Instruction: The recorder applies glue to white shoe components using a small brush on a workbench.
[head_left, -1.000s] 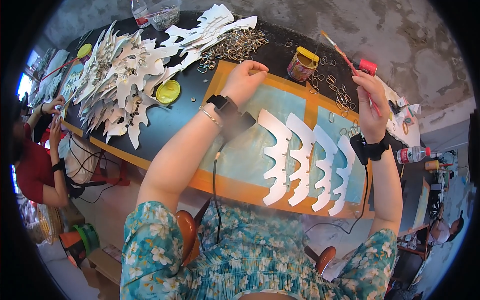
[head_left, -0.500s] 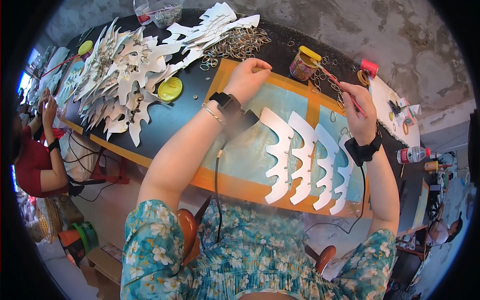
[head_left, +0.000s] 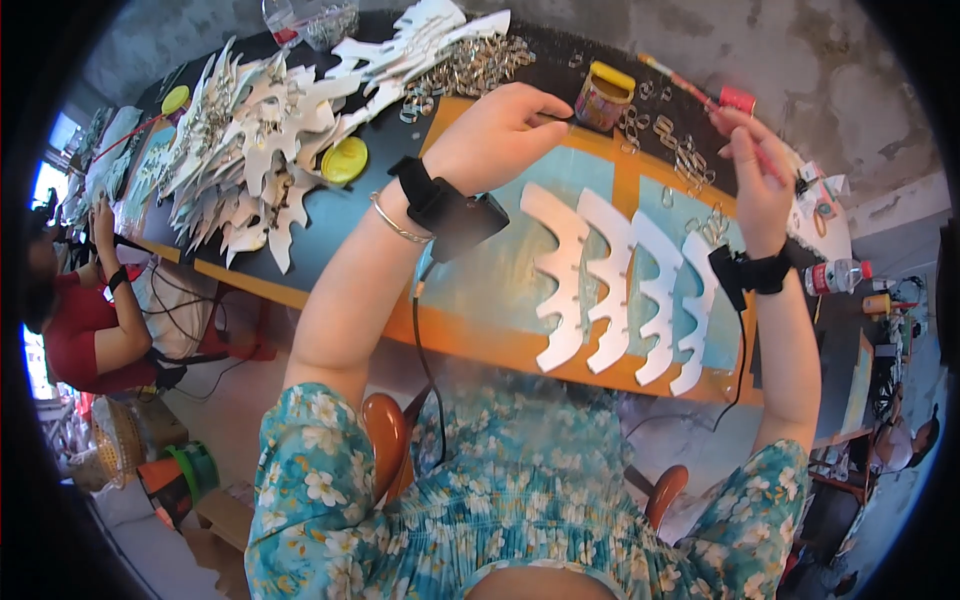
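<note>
Head view: the left hand (head_left: 495,130) is curled shut, seemingly pinching a small dark tool just beside the little glue jar (head_left: 603,97) on the desk (head_left: 330,215). The right hand (head_left: 757,165) grips a red-capped brush (head_left: 700,88), its long axis slanting up-left toward the jar; half a second ago this hand sat lower. White cutouts (head_left: 620,290) lie between the forearms.

Both bare forearms rise from the lower edge toward the upper frame. The left hand (head_left: 495,135) sits at upper centre, fingers curled into a loose fist. The right hand (head_left: 760,180), at upper right, is raised, fingers pinched together.
</note>
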